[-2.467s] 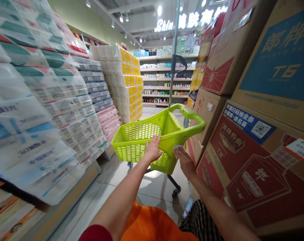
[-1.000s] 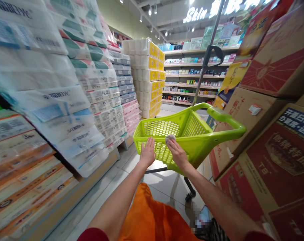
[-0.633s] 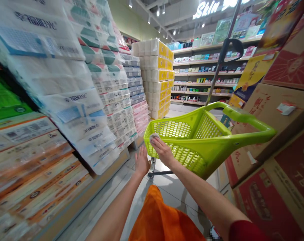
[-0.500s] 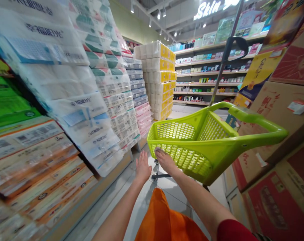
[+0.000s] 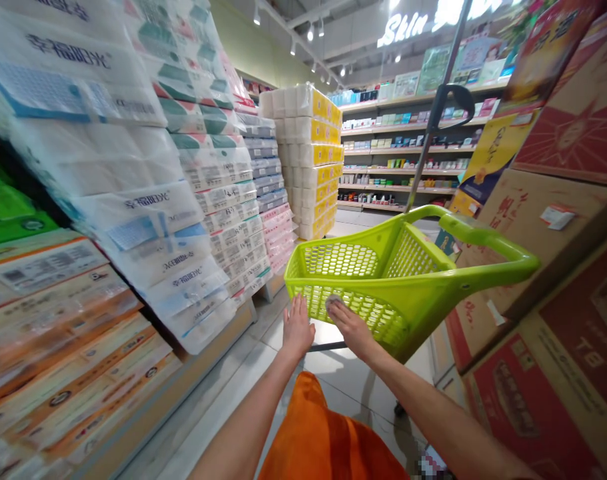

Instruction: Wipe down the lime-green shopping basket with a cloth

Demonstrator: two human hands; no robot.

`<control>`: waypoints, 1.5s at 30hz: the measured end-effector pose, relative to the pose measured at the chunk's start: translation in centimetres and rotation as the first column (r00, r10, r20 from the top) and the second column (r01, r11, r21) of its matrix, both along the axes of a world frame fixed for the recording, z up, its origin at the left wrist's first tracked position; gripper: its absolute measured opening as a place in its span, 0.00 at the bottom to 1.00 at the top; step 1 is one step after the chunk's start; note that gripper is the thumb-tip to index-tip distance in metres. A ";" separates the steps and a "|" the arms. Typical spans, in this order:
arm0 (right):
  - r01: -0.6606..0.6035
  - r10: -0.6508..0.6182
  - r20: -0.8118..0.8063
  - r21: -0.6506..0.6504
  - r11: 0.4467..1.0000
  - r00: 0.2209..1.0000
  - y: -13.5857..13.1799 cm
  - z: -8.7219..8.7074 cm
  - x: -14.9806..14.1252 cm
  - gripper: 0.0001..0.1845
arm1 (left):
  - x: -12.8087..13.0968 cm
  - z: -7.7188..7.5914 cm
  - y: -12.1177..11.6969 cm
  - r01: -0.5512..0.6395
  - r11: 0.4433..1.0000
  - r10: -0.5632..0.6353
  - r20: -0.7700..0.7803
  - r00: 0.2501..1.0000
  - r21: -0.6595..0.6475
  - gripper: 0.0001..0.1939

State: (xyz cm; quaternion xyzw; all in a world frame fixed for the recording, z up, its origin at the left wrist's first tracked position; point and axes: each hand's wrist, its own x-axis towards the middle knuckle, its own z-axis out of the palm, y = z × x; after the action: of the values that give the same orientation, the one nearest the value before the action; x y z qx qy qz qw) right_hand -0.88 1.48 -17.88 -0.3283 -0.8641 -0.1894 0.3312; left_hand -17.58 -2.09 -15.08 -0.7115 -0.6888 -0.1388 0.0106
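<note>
A lime-green shopping cart [image 5: 423, 300] with a perforated basket stands in front of me, its handle toward the right. My right hand [image 5: 352, 330] presses a small greyish cloth [image 5: 333, 304] against the near side of the basket. Most of the cloth is hidden under my fingers. Close by on the left, my left hand [image 5: 297, 328] has its fingers stretched out, near the lower front corner of the basket. It holds nothing; I cannot tell whether the fingertips touch the plastic.
Tall stacks of wrapped tissue packs [image 5: 153, 220] line the left side on a low platform. Cardboard cartons [image 5: 548, 220] rise close on the right. A grey pole [image 5: 436, 113] with a dark loop stands behind the cart. Stocked shelves [image 5: 403, 150] run across the back.
My right hand has wiped with the cloth from near the handle to the front rim, then lower and back slightly right. My left hand has left the basket side and come near its front corner.
</note>
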 end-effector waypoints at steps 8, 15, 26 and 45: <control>0.091 -0.091 0.002 0.019 0.996 0.996 -0.7 -0.1 3.5 0.25 | 3.5 1.9 -0.5 0.086 0.996 -0.086 -0.023 0.996 -0.005 0.35; 0.177 -0.173 -0.069 0.048 0.983 0.982 -1.2 1.8 6.1 0.26 | 6.3 2.8 -0.5 0.134 0.991 -0.135 -0.047 0.990 -0.021 0.35; 0.233 -0.227 -0.097 0.063 0.970 0.969 -2.5 1.4 9.2 0.27 | 9.0 2.6 -0.2 0.238 0.971 -0.236 -0.098 0.967 0.006 0.36; 0.284 -0.257 -0.227 0.097 0.954 0.940 -4.5 2.0 14.9 0.24 | 13.4 3.3 -0.1 0.437 0.898 -0.430 -0.104 0.897 0.056 0.33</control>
State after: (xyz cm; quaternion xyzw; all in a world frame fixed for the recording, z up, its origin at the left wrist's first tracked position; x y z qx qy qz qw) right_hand 14.06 -3.06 -15.83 -0.4403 -0.7566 -0.2522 0.4124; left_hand -4.16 -2.14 -11.82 -0.8514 -0.5060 -0.1329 0.0377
